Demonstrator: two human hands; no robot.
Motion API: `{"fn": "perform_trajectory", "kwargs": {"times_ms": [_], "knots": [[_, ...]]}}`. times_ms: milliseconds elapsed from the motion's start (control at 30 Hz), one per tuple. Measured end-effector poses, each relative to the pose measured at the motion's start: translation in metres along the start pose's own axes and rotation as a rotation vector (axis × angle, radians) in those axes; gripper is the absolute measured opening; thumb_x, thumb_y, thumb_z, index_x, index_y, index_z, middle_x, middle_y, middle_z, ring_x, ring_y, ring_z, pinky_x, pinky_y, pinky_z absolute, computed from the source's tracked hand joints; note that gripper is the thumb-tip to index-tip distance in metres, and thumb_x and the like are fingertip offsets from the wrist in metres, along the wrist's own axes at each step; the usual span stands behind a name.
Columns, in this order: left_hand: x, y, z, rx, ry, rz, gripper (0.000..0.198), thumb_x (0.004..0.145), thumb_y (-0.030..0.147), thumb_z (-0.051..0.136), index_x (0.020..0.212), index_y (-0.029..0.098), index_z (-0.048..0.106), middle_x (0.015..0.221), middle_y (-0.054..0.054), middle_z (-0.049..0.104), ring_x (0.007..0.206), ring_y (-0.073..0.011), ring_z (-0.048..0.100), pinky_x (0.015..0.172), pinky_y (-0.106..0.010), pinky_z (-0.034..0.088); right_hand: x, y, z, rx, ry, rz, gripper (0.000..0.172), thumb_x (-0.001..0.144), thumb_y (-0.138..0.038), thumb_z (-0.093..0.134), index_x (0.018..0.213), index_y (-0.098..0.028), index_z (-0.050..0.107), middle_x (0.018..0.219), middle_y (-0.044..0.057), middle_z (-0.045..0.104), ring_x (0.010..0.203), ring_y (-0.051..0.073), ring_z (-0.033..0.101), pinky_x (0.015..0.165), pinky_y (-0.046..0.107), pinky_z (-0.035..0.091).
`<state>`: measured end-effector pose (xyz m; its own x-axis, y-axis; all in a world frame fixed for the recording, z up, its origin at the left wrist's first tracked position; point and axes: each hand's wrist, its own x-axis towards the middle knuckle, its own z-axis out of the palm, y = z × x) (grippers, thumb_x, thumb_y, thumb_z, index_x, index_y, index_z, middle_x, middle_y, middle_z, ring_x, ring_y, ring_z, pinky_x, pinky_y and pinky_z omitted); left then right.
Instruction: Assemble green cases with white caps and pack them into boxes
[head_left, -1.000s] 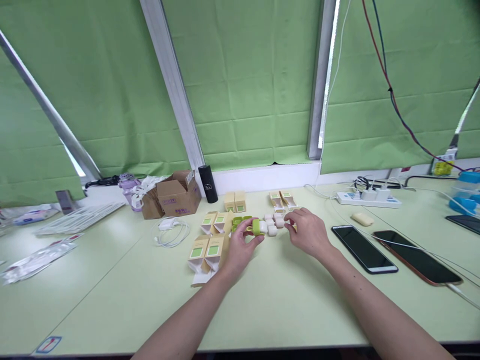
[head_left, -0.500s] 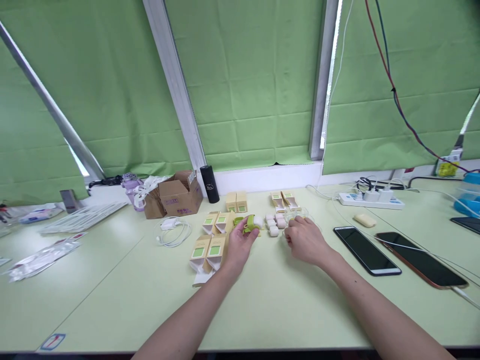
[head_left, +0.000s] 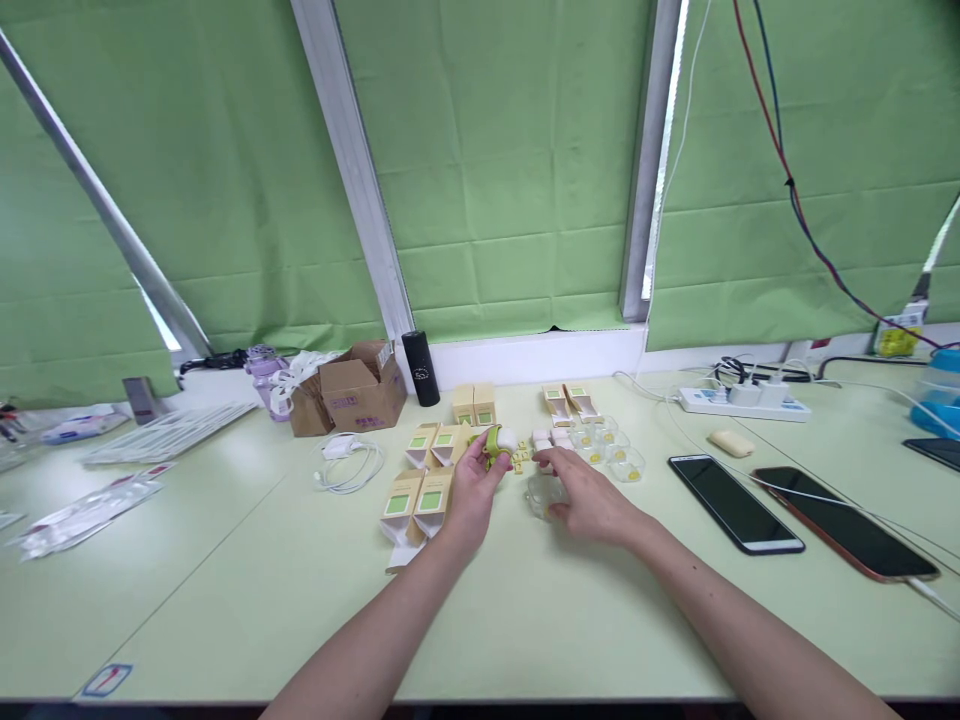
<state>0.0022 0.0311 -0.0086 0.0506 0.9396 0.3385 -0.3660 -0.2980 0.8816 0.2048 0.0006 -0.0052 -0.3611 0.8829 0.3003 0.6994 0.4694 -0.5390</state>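
Note:
In my left hand is a small green case with a rounded white piece at its right end. My right hand has its thumb and fingers around a clear plastic shell, just above or on the table. Small white and pale pink blocks sit behind my right fingers, partly hidden. Little yellow-green pieces lie between my hands. To the right of the blocks are several clear plastic shells with yellow spots. Small cartons with green labels stand beside my left hand.
More small cartons stand farther back, near a black cylinder and a brown cardboard box. Two phones lie at right, below a power strip. A coiled white charger cable lies at left.
My right hand has moved left and toward me from the clear shells, bringing one along. The other shells and the yellow-green pieces now show more fully. My left hand has barely moved.

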Motion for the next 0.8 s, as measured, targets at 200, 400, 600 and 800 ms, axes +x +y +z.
{"fn": "perform_trajectory", "kwargs": {"times_ms": [200, 400, 600, 800], "knots": [[0.0, 0.002, 0.001, -0.082, 0.011, -0.012, 0.062, 0.074, 0.031, 0.092, 0.13, 0.023, 0.067, 0.126, -0.008, 0.07, 0.11, -0.0213, 0.064, 0.084, -0.029, 0.055, 0.007, 0.018, 0.016, 0.201, -0.067, 0.166, 0.05, 0.069, -0.006, 0.072, 0.115, -0.02, 0.063, 0.109, 0.007, 0.073, 0.094, 0.023, 0.066, 0.078, 0.031, 0.047], [0.0, 0.003, 0.001, -0.089, 0.025, -0.03, 0.064, 0.073, 0.031, 0.092, 0.131, 0.023, 0.066, 0.132, -0.009, 0.068, 0.114, -0.0223, 0.064, 0.084, -0.029, 0.055, 0.014, 0.017, 0.014, 0.673, 0.039, 0.16, 0.045, 0.071, -0.027, 0.081, 0.113, -0.023, 0.066, 0.109, 0.006, 0.07, 0.102, 0.025, 0.063, 0.077, 0.033, 0.051], [0.0, 0.003, 0.001, -0.071, 0.043, -0.034, 0.065, 0.074, 0.032, 0.092, 0.132, 0.022, 0.065, 0.132, -0.01, 0.068, 0.116, -0.0235, 0.064, 0.083, -0.029, 0.056, 0.012, 0.003, 0.005, 1.37, 0.023, 0.109, 0.052, 0.081, -0.049, 0.078, 0.127, -0.027, 0.069, 0.111, 0.009, 0.07, 0.101, 0.027, 0.066, 0.083, 0.043, 0.056], [0.0, 0.002, 0.001, -0.06, 0.053, -0.039, 0.066, 0.074, 0.032, 0.092, 0.133, 0.022, 0.065, 0.132, -0.01, 0.068, 0.115, -0.0229, 0.064, 0.084, -0.03, 0.056, 0.013, 0.003, 0.004, 1.455, 0.068, 0.185, 0.054, 0.087, -0.062, 0.063, 0.127, -0.025, 0.066, 0.116, 0.012, 0.07, 0.098, 0.029, 0.068, 0.092, 0.05, 0.055]]}}
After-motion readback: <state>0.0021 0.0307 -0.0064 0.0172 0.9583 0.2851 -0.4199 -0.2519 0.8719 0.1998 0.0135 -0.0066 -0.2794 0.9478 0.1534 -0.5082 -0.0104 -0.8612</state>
